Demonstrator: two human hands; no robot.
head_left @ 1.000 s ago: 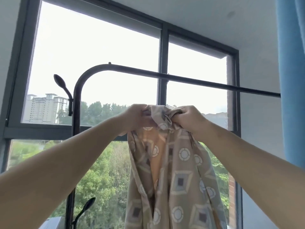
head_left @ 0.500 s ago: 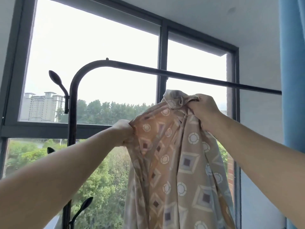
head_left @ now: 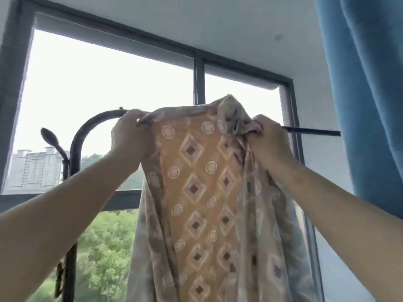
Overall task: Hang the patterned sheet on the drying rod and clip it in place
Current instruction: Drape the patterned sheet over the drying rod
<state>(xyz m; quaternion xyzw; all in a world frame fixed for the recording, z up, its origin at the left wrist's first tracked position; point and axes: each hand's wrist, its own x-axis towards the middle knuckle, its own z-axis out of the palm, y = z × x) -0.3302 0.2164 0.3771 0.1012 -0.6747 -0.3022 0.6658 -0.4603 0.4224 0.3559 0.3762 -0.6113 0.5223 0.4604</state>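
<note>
The 2 hands hold the sheet up at the rod. The left hand is at the rod, just right of its bend, and its fingers are clenched on the left top corner of the sheet. The right hand is just under the rod, further right, and its fingers grasp a bunched part of the top edge. Between the hands the top edge lies along the rod and hides it. A crumpled fold stands above the rod near the right hand. I cannot tell if the cloth passes over the rod. The rest of the sheet hangs down under the rod and leaves the view at the bottom. Left of the bend, a hook sticks out. Behind the rod is a window, and at the rod's right end hangs a blue curtain.
</note>
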